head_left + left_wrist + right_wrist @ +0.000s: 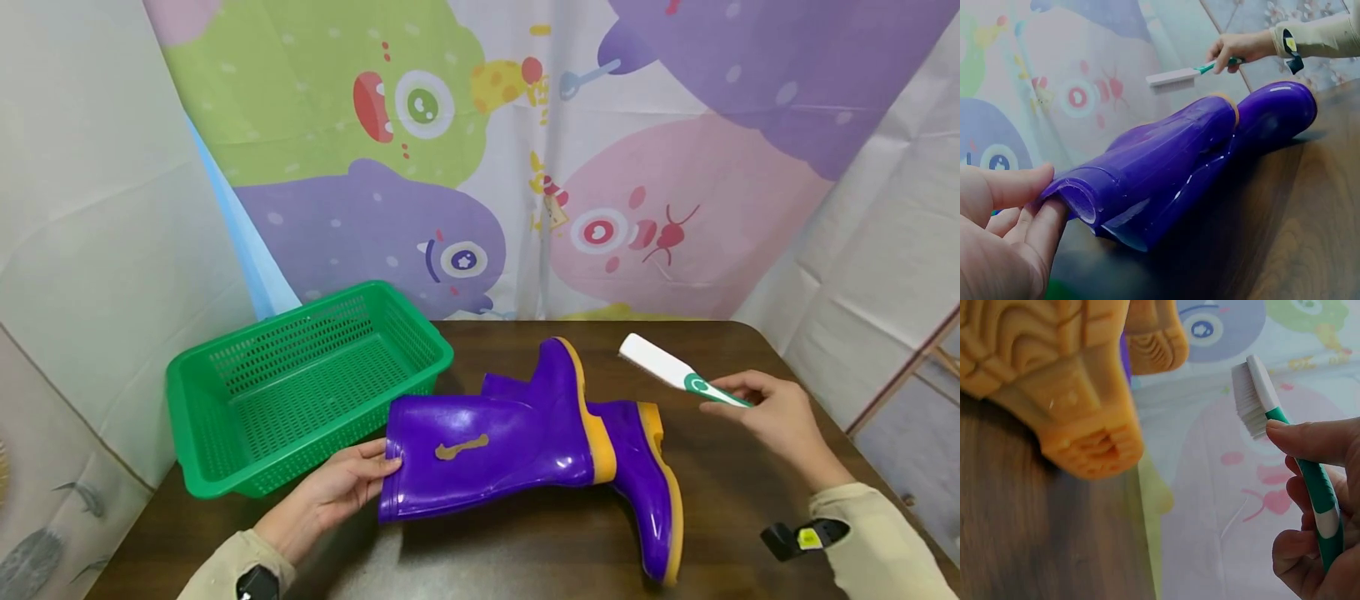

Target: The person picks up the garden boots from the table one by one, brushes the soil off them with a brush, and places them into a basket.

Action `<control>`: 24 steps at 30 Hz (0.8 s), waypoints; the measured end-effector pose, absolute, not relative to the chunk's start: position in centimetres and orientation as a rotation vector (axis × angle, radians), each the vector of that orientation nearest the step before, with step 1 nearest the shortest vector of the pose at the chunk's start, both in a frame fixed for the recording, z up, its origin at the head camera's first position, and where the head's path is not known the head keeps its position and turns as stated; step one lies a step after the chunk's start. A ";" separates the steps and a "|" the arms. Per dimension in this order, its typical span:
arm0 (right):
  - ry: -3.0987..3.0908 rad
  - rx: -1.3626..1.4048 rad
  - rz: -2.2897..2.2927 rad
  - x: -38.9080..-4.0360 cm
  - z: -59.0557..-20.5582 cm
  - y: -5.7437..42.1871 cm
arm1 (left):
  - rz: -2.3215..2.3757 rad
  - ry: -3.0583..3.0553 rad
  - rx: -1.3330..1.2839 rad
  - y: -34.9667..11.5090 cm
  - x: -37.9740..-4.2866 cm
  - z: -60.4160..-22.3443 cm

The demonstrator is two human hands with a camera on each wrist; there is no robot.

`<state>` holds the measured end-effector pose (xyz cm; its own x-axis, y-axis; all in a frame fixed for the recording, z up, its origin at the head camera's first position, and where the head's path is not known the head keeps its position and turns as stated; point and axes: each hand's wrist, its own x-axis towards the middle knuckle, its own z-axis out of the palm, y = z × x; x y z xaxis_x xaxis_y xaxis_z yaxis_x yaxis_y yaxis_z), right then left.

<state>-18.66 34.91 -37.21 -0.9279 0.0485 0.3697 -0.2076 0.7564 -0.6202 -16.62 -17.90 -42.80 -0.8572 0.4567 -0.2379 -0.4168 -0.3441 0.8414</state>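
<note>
Two purple rain boots with yellow soles lie on the table. The upper rain boot (510, 442) rests across the other boot (637, 467), its toe pointing to the back and a brown smear (461, 447) on its shaft. My left hand (337, 487) pinches the rim of the upper boot's opening, thumb on the outside and fingers inside, as the left wrist view shows. Off to the right, my right hand (776, 417) holds a scrubbing brush (660, 362) by its green and white handle. Its white bristles (1247, 400) are in the air, apart from the boots.
A green plastic basket (300, 450) with perforated walls stands at the back left, close to the boot's opening. The brown wooden table (720, 542) ends at a cartoon-printed curtain (525, 167) behind. White sheeting hangs on both sides.
</note>
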 end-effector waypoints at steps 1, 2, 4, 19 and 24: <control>-2.588 0.131 0.979 -18.6 -37.1 34.7 | 2.215 1.368 0.053 -17.9 -16.6 -42.7; -2.588 0.139 0.984 -18.6 -37.0 34.6 | 2.217 1.366 0.052 -17.9 -16.6 -42.6; -2.587 0.153 0.993 -18.5 -36.8 34.3 | 2.221 1.365 0.052 -17.9 -16.6 -42.5; -2.555 0.224 1.093 -18.0 -36.1 32.7 | 2.312 1.315 0.062 -16.9 -16.3 -41.4; -2.548 0.252 1.114 -18.1 -36.1 32.3 | 2.344 1.272 0.063 -16.4 -15.9 -41.2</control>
<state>-18.07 32.32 -36.11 -0.9239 -0.0235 0.3820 -0.2963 0.6756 -0.6751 -15.93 -16.41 -41.15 -0.8888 0.4222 -0.1782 -0.3795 -0.4604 0.8025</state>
